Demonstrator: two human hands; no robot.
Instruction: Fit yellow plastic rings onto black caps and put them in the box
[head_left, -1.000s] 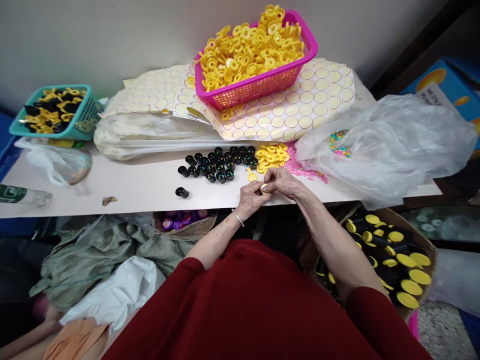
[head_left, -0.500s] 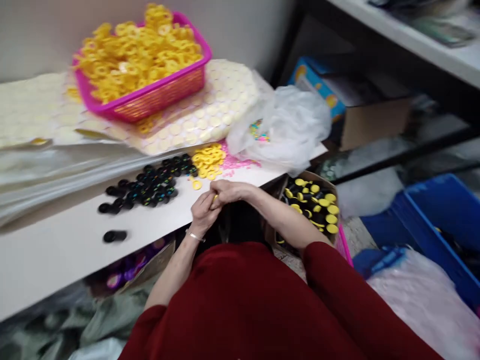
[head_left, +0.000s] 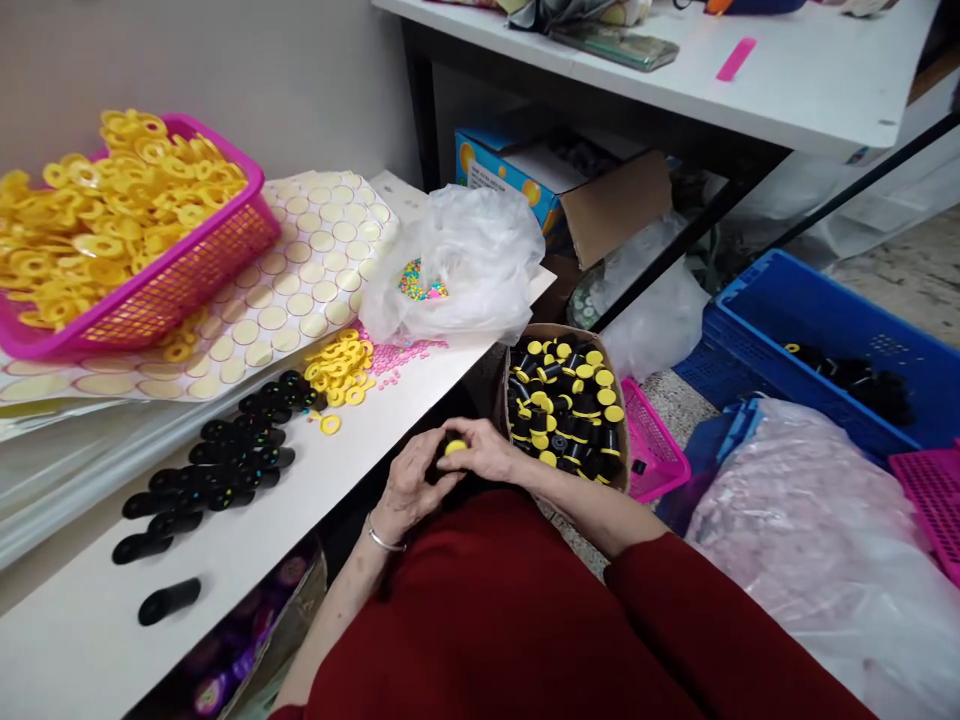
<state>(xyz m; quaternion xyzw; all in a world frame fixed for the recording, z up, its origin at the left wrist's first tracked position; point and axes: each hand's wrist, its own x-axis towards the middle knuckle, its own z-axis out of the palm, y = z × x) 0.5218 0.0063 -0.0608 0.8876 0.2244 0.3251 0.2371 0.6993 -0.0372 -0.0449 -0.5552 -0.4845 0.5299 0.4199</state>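
Observation:
In front of the red top, my right hand [head_left: 486, 452] curls thumb and forefinger around a black tube with a yellow cap [head_left: 455, 447], cap facing up. My left hand [head_left: 411, 482], with a bangle at the wrist, closes on the same piece from the other side. Most of the tube's body is hidden by the fingers. On the white tabletop to the left lie several black tubes [head_left: 225, 450], some showing coloured beads in their open ends. One black tube [head_left: 169, 601] lies apart from them. Beyond are yellow rings [head_left: 341, 365] and scattered pink beads [head_left: 394, 358].
A pink basket [head_left: 187, 275] heaped with yellow rings stands on sticker sheets [head_left: 315, 240]. Behind the beads sits a plastic bag [head_left: 480, 265] of coloured beads. Right of my hands is a box [head_left: 625, 425] of yellow-capped black tubes. Farther right are blue crates [head_left: 810, 290] and a large bag [head_left: 817, 560].
The view has swung to the right. My hands, earlier pressed together near the table edge, are now slightly apart around the piece, and its yellow cap shows more clearly.

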